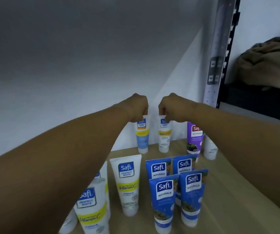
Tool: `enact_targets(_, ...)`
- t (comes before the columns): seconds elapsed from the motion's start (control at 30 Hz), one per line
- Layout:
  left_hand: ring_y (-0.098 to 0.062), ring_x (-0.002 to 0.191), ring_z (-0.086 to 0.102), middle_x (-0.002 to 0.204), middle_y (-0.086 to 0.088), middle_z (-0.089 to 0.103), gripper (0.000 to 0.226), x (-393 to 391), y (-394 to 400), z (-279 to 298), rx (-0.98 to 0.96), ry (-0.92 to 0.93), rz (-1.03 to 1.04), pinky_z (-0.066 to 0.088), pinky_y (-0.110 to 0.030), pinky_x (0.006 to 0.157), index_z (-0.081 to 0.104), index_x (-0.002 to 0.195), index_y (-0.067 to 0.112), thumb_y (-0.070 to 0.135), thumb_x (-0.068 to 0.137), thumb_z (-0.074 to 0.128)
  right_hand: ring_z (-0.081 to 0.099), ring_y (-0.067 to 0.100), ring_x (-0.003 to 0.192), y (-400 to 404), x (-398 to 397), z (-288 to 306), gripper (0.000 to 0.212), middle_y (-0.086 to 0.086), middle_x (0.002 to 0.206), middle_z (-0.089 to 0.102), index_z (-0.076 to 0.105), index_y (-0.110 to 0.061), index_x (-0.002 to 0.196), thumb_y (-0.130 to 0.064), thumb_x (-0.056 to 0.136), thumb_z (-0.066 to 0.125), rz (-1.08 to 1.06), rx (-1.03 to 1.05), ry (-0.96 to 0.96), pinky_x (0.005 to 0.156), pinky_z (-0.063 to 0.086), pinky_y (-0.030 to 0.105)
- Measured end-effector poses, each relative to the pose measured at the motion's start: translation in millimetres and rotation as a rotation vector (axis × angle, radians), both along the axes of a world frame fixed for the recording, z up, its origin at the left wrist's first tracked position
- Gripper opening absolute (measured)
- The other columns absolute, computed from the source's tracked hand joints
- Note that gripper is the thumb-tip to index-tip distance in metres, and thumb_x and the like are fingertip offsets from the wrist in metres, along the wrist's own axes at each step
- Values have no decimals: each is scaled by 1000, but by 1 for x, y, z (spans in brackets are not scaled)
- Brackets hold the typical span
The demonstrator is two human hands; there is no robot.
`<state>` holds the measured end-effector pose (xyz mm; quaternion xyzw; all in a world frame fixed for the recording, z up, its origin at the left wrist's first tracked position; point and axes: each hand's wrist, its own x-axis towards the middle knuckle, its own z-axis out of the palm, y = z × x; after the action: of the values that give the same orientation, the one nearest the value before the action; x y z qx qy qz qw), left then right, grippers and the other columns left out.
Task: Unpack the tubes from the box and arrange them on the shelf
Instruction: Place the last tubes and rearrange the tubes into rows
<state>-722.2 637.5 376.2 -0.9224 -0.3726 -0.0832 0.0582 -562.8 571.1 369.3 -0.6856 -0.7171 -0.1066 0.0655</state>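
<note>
We see our left fingers (142, 114) pinching the top edge of the blue-and-white tube (142, 137), and our right fingers (163, 114) pinching the white tube (164, 137) just beside it at 3 o'clock. Both tubes hang straight below the fingers toward 6 o'clock, upright, caps on the wooden shelf (228, 183) at the back wall. We judge that each hand needs only to let go.

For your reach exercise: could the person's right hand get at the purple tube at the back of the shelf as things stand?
Probably yes, once freed. The right hand has its grip on a white tube, and the purple tube stands just beside it, its top uncovered, with nothing in between.
</note>
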Motion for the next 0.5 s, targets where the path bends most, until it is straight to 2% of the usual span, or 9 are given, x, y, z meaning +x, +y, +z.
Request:
enact_targets(0.1, -24, 96, 65, 109, -12, 69, 27, -3, -5, -1, 16, -49, 11, 50, -27, 74, 73, 106, 6, 5, 79, 78, 65, 25, 89, -6, -2, 2, 26, 11, 99, 67, 72, -7, 100, -7, 75, 81, 11, 24, 29, 82, 56, 38)
enact_targets(0.2, -25, 95, 65, 108, -12, 68, 26, -11, -18, 11, 50, -83, 12, 50, -28, 73, 73, 105, 6, 3, 80, 76, 65, 26, 89, -17, -7, 13, 26, 12, 102, 66, 72, -9, 100, -6, 75, 81, 7, 76, 36, 81, 56, 38)
enact_targets(0.37, -24, 93, 65, 106, -11, 69, 23, -38, -62, 60, 131, -131, -1, 54, -32, 80, 73, 104, 7, 6, 81, 76, 63, 22, 85, -60, -27, 61, 24, 10, 99, 70, 74, -9, 98, -10, 75, 81, 34, 164, 9, 79, 53, 31)
enact_targets(0.5, -22, 91, 64, 103, -8, 70, 19, -67, -110, 106, 193, -199, -4, 52, -30, 78, 73, 100, 8, 3, 81, 73, 56, 17, 84, -108, -54, 107, 23, 8, 100, 69, 74, -10, 100, -12, 78, 79, 51, 233, -29, 85, 53, 34)
